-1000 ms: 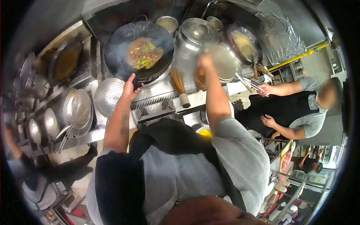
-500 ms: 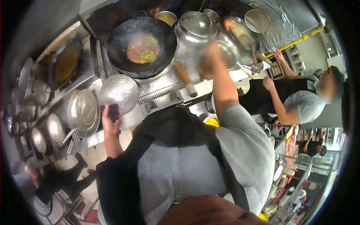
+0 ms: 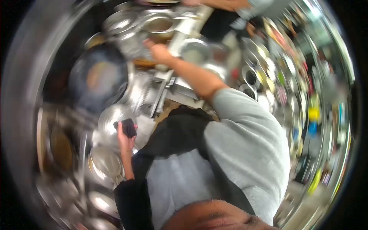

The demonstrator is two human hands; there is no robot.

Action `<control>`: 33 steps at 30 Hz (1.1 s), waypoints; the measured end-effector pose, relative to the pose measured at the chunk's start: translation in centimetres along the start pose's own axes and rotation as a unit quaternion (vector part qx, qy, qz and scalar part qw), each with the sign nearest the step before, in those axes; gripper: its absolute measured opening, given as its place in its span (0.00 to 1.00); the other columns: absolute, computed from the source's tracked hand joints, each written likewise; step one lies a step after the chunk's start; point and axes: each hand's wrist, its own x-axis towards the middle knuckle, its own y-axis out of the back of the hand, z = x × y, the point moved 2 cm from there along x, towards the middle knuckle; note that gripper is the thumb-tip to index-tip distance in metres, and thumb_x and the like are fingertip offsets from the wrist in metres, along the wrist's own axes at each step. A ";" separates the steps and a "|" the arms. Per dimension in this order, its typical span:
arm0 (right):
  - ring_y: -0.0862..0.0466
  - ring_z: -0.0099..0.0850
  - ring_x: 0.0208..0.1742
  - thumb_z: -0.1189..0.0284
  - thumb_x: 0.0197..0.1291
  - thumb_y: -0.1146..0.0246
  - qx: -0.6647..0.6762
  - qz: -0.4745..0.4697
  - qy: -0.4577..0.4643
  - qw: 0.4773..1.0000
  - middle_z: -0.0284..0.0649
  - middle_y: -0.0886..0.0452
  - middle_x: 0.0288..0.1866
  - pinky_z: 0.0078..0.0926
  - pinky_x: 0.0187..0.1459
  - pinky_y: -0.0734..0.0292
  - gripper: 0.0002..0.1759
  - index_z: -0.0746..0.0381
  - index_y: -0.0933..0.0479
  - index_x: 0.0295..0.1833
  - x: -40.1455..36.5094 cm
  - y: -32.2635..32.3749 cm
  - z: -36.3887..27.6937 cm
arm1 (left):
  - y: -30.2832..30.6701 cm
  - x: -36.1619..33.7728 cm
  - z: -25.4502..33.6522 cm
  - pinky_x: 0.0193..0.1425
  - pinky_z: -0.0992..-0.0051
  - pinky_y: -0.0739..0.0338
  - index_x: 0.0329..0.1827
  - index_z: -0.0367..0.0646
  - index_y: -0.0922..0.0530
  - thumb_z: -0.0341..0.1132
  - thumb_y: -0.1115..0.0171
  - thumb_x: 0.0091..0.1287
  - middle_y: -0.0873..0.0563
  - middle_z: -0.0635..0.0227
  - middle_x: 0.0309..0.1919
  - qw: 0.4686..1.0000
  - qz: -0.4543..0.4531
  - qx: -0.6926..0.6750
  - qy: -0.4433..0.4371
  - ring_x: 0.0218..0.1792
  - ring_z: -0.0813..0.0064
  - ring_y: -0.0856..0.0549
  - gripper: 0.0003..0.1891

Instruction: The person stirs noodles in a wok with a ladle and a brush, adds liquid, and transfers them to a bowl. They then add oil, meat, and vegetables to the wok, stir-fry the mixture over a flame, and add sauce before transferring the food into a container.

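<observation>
In my left hand is a folded black cloth, gripped between thumb and fingers. Just above it sits a round perforated strainer, blurred. My right arm stretches forward over the stove edge, and my right hand hovers beside a metal bowl. Motion smears its fingers, so whether it holds anything cannot be made out. A bamboo wok brush lies close below that hand. Over on the left of the stove a large black wok contains cooked food, hazy with blur.
Wire strainers rest at the lower left, near a pan of brown liquid. A metal pot stands right of my forearm. Another person's arm reaches in at the top. Shelves of dishes line the right side.
My view has swung to the right, blurring the scene; the wok now appears further left and lower. My right arm still reaches forward, and my left hand keeps the black cloth.
</observation>
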 end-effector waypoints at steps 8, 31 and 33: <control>0.11 0.58 0.48 0.65 0.67 0.37 0.273 0.007 -0.054 0.960 0.57 0.12 0.53 0.51 0.54 0.16 0.36 0.58 0.34 0.81 -23.6 6.1 2.8 | -12.5 2.3 -5.9 0.29 0.74 0.25 0.42 0.39 0.17 0.55 0.40 0.78 0.12 0.62 0.32 0.965 -0.129 0.222 0.052 0.30 0.73 0.15 0.24; 0.17 0.62 0.33 0.76 0.70 0.38 0.079 0.183 -0.557 0.806 0.64 0.19 0.33 0.59 0.40 0.24 0.42 0.45 0.43 0.87 -83.3 21.6 11.3 | -54.5 -8.1 -48.3 0.44 0.68 0.17 0.47 0.30 0.15 0.41 0.29 0.61 0.10 0.59 0.38 0.703 -0.501 0.502 -0.051 0.33 0.73 0.12 0.20; 0.16 0.64 0.42 0.76 0.71 0.39 0.113 0.141 -0.597 0.782 0.66 0.17 0.41 0.57 0.47 0.23 0.42 0.45 0.43 0.87 -83.0 22.6 11.1 | -54.9 -8.1 -49.8 0.43 0.69 0.17 0.46 0.28 0.15 0.39 0.28 0.61 0.09 0.59 0.38 0.703 -0.495 0.510 0.016 0.33 0.73 0.12 0.20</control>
